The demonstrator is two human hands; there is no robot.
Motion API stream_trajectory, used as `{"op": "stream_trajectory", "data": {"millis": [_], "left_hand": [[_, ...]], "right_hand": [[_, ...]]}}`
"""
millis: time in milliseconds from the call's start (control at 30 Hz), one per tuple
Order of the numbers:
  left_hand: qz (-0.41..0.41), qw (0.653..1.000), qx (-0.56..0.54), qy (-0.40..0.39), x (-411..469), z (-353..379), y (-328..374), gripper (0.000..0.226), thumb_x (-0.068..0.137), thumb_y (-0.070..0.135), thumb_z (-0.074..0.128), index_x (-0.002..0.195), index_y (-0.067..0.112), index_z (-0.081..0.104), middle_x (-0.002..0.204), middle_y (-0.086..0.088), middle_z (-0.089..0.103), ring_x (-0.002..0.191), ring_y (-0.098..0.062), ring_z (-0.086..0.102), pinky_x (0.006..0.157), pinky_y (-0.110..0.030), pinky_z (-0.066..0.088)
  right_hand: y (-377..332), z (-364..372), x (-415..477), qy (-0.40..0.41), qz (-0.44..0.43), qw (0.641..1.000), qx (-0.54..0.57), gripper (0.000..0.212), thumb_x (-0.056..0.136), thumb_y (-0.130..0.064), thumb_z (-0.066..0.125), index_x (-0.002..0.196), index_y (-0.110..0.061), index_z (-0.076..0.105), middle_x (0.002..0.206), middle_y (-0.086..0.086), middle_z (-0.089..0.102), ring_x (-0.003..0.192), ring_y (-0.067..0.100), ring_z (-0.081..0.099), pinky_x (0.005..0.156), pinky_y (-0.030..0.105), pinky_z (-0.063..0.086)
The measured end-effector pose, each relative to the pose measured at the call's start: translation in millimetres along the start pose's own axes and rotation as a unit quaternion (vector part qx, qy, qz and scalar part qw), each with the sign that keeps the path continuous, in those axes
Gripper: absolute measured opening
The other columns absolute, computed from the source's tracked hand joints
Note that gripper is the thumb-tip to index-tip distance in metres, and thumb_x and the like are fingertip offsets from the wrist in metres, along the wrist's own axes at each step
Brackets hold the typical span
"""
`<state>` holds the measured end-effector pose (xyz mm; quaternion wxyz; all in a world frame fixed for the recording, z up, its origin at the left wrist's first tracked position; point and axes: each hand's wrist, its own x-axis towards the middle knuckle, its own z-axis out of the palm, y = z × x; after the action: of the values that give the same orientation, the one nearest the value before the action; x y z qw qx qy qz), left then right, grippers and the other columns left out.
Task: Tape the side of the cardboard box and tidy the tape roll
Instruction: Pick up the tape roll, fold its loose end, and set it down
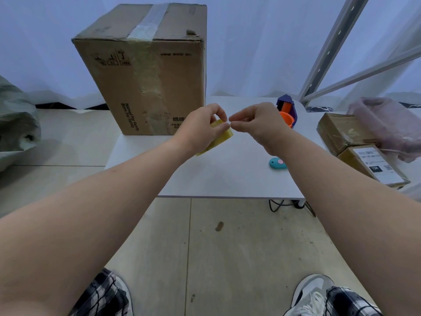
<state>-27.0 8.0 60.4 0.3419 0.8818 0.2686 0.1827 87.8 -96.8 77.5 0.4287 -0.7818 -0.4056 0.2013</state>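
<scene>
Forearms reach from the near edge over the white table (227, 179). Left hand (200, 130) grips the tape roll (222, 135), fingers curled round its rim. Right hand (256, 125), just to its right, pinches thumb to forefinger at the roll's right edge (probably on the free end, too thin to see). Cardboard box (148, 76) stands upright just beyond and left of the roll, nearer the left hand.

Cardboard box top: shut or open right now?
Shut. The cardboard box has its top flaps lying flat, a strip of clear tape along their seam.
</scene>
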Motion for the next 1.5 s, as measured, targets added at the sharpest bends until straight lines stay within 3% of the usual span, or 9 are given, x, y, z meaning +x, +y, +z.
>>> {"op": "stream_trajectory", "data": {"millis": [167,300,500,667,833,1000,1133,1367,1500], "left_hand": [[-0.036,0.989,-0.142,0.006,-0.4,2.2,5.9,0.025,0.091,0.027,0.058,0.114,0.021,0.055,0.076,0.008,0.052,0.07,-0.007,0.051,0.065,-0.025,0.044],[-0.125,0.957,-0.256,-0.058,2.0,-2.0,7.5,0.042,0.09,0.023,0.061,0.129,0.018,0.048,0.088,0.009,0.059,0.09,-0.011,0.056,0.079,-0.026,0.044],[-0.094,0.988,-0.098,-0.067,3.2,-3.6,8.0,0.042,0.091,0.028,0.061,0.129,0.015,0.048,0.085,0.006,0.059,0.088,-0.017,0.055,0.076,-0.031,0.042],[-0.084,0.995,-0.038,-0.035,3.9,-6.7,1.2,0.041,0.092,0.028,0.058,0.129,0.014,0.047,0.113,-0.008,0.061,0.096,-0.02,0.053,0.082,-0.034,0.046],[-0.047,0.998,-0.027,-0.021,-0.2,-5.6,2.9,0.04,0.092,0.026,0.058,0.128,0.017,0.043,0.098,0.006,0.056,0.092,-0.017,0.053,0.078,-0.03,0.045],[-0.053,0.998,-0.022,-0.026,-3.2,-3.6,-0.1,0.039,0.092,0.026,0.058,0.127,0.016,0.043,0.096,0.004,0.055,0.089,-0.018,0.052,0.076,-0.03,0.043],[-0.055,0.998,-0.023,-0.031,-4.8,-4.4,-0.9,0.039,0.092,0.026,0.059,0.127,0.017,0.043,0.103,0.004,0.055,0.094,-0.018,0.053,0.077,-0.03,0.044],[-0.057,0.997,-0.039,-0.042,-2.8,3.0,2.5,0.039,0.092,0.027,0.059,0.127,0.018,0.044,0.115,-0.004,0.063,0.093,-0.019,0.053,0.078,-0.032,0.044],[-0.058,0.997,-0.038,-0.038,-2.3,5.6,2.7,0.039,0.092,0.027,0.059,0.127,0.018,0.044,0.097,0.001,0.061,0.092,-0.021,0.056,0.076,-0.031,0.043]], "right_hand": [[2.9,-0.2,3.3,0.075,-0.049,0.994,-0.054,0.012,0.085,-0.008,0.062,0.092,-0.006,0.072,0.09,0.006,0.07,0.081,0.014,0.062,0.071,0.012,0.047],[7.5,-1.4,4.5,0.128,-0.056,0.987,-0.082,0.014,0.088,-0.01,0.058,0.089,-0.01,0.071,0.098,0.007,0.068,0.092,0.017,0.059,0.086,0.026,0.048],[-0.6,1.1,-2.3,0.089,-0.045,0.995,-0.03,0.015,0.087,-0.006,0.059,0.092,-0.006,0.072,0.091,0.007,0.071,0.079,0.011,0.06,0.074,0.02,0.05],[-9.0,4.6,-5.7,0.04,-0.016,0.998,0.048,0.014,0.088,-0.007,0.058,0.095,-0.006,0.07,0.087,0.002,0.066,0.072,0.004,0.057,0.06,0.008,0.048],[-6.4,1.2,2.0,0.073,0.02,0.997,0.019,0.014,0.092,-0.008,0.052,0.093,-0.009,0.067,0.082,-0.001,0.059,0.065,0.006,0.05,0.044,0.001,0.04],[-7.0,5.0,2.1,0.048,0.037,0.998,0.033,0.012,0.09,-0.009,0.054,0.094,-0.005,0.065,0.089,0.008,0.064,0.074,0.013,0.06,0.071,0.021,0.055],[-5.0,7.9,-0.4,0.036,0.015,0.999,-0.027,0.02,0.082,-0.026,0.069,0.087,-0.007,0.064,0.084,0.006,0.064,0.073,0.015,0.059,0.063,0.024,0.049],[-0.3,5.1,1.8,0.074,-0.023,0.997,0.005,0.018,0.081,-0.007,0.067,0.098,-0.013,0.061,0.081,0.011,0.067,0.071,0.018,0.064,0.075,0.035,0.057],[3.0,4.1,2.5,0.072,-0.027,0.997,0.009,0.021,0.085,-0.001,0.058,0.101,-0.012,0.065,0.087,0.011,0.069,0.08,0.019,0.067,0.081,0.034,0.058]]}}
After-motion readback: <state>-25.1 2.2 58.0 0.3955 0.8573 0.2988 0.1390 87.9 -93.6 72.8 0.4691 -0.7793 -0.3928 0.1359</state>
